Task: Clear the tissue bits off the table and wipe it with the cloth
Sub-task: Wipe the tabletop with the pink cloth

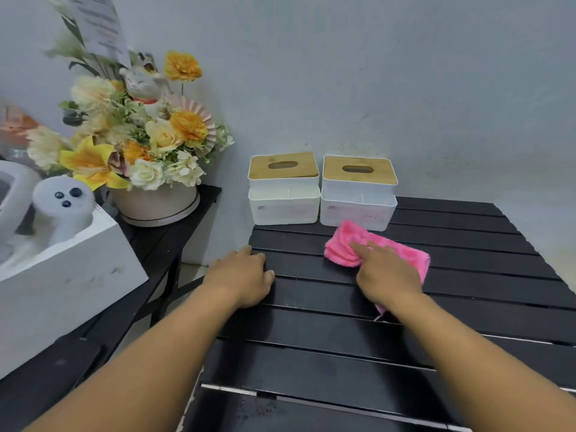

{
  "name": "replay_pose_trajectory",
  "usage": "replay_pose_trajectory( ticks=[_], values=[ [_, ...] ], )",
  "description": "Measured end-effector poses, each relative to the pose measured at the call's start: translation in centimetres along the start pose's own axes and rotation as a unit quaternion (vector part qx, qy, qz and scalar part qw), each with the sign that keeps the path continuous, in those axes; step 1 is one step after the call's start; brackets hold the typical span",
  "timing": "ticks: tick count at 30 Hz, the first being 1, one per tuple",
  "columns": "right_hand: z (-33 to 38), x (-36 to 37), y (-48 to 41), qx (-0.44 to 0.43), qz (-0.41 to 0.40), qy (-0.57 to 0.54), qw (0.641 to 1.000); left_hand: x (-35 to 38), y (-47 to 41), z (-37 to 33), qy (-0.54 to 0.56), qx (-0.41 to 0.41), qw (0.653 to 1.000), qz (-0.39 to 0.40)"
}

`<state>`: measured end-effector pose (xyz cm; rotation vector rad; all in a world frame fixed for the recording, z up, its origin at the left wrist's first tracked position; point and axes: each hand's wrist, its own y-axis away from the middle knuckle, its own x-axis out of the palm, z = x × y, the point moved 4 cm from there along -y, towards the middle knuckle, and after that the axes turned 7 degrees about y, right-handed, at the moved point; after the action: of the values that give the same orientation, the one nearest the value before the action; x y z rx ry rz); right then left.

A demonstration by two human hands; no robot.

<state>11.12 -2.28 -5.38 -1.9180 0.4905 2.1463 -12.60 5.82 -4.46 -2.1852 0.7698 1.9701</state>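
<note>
A pink cloth (343, 244) lies bunched on the black slatted table (483, 275), just in front of the right tissue box. My right hand (386, 275) presses down on the cloth with the fingers spread over it, the index finger pointing toward the far left. My left hand (243, 275) rests palm down on the table's left edge, fingers curled over the slats, holding nothing. No tissue bits are visible on the slats.
Two white tissue boxes with wooden lids, the left box (284, 188) and the right box (358, 191), stand against the wall at the table's back. A flower pot (156, 204) and a white foam box (62, 260) sit on a lower black table at the left.
</note>
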Motion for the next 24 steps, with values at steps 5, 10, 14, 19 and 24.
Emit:
replay_pose_trajectory(
  ticks=[5,10,14,19,24],
  values=[
    [3.0,0.4,-0.6,0.037,-0.023,-0.009,0.999,1.3,-0.1,1.6,0.129,-0.011,0.992,-0.013],
    [12.1,1.2,-0.3,-0.126,0.007,0.0,0.992,1.2,0.0,2.7,0.227,-0.011,0.97,-0.089],
    [8.8,1.3,-1.6,-0.092,0.018,-0.006,0.996,2.6,0.6,4.1,0.386,-0.033,0.916,-0.108],
    [10.1,1.5,-2.8,-0.023,-0.009,0.0,1.0,2.8,1.5,5.3,0.496,-0.026,0.862,-0.103],
    [15.3,2.6,-0.8,-0.16,-0.013,0.03,0.987,3.6,1.7,6.2,0.519,-0.014,0.849,-0.099]
  ],
)
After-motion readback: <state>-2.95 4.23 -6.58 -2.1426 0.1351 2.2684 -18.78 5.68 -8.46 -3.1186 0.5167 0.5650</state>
